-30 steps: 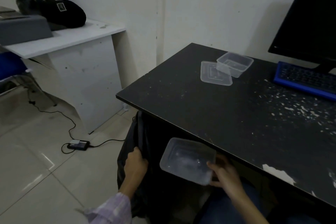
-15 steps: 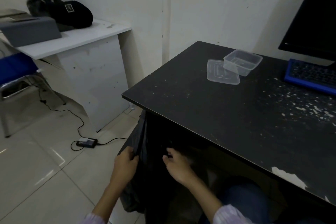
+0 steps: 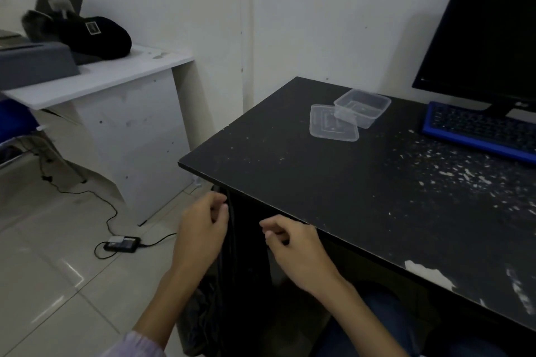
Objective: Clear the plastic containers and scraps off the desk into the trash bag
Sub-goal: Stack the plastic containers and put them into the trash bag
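Our left hand [image 3: 203, 226] pinches the black trash bag [image 3: 229, 255] rim below the tabletop [image 3: 333, 182] edge; our right hand [image 3: 293, 246] is loosely curled, holding nothing. The plastic container [image 3: 362, 106] and lid [image 3: 330, 124] lie well beyond both hands.

A single head-worn wide-angle view looks forward and down, close over the near left corner of the dark surface [image 3: 362, 182]. Both hands sit low at centre frame; a monitor [image 3: 487, 29] fills the upper right, floor the lower left.
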Action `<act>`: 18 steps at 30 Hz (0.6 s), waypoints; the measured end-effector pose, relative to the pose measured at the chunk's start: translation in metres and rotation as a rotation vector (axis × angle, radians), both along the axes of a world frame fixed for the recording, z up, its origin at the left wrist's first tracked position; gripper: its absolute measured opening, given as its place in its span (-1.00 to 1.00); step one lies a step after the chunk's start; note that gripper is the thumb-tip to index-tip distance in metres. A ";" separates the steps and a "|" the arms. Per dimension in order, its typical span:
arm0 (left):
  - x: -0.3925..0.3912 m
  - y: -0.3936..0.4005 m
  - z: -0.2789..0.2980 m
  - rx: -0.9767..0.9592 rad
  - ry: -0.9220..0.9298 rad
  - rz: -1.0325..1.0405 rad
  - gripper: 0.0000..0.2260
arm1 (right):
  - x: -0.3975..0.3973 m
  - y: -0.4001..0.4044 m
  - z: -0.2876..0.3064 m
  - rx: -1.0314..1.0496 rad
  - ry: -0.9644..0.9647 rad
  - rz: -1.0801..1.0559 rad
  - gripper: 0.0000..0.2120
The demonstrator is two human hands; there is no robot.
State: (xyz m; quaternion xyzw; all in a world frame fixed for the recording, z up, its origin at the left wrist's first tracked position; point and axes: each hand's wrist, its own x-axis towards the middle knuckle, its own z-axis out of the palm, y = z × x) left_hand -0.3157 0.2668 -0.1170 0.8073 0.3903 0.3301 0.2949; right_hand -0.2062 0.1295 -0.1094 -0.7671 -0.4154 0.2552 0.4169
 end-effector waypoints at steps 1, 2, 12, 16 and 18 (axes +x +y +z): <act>0.004 -0.002 0.015 0.034 -0.034 -0.006 -0.91 | 0.000 -0.005 0.012 0.014 -0.010 -0.005 -0.79; 0.009 -0.005 0.029 0.066 -0.061 -0.017 -0.92 | 0.002 -0.011 0.024 0.027 -0.021 -0.016 -0.81; 0.118 0.008 0.083 -0.028 -0.039 -0.140 -0.87 | 0.108 -0.011 0.068 0.100 -0.117 -0.285 -0.84; 0.180 0.017 0.083 -0.128 -0.025 -0.195 -0.86 | 0.169 0.005 0.066 0.084 -0.146 -0.393 -0.81; 0.212 0.019 0.083 -0.181 -0.030 -0.221 -0.86 | 0.199 0.013 0.067 0.094 -0.158 -0.455 -0.78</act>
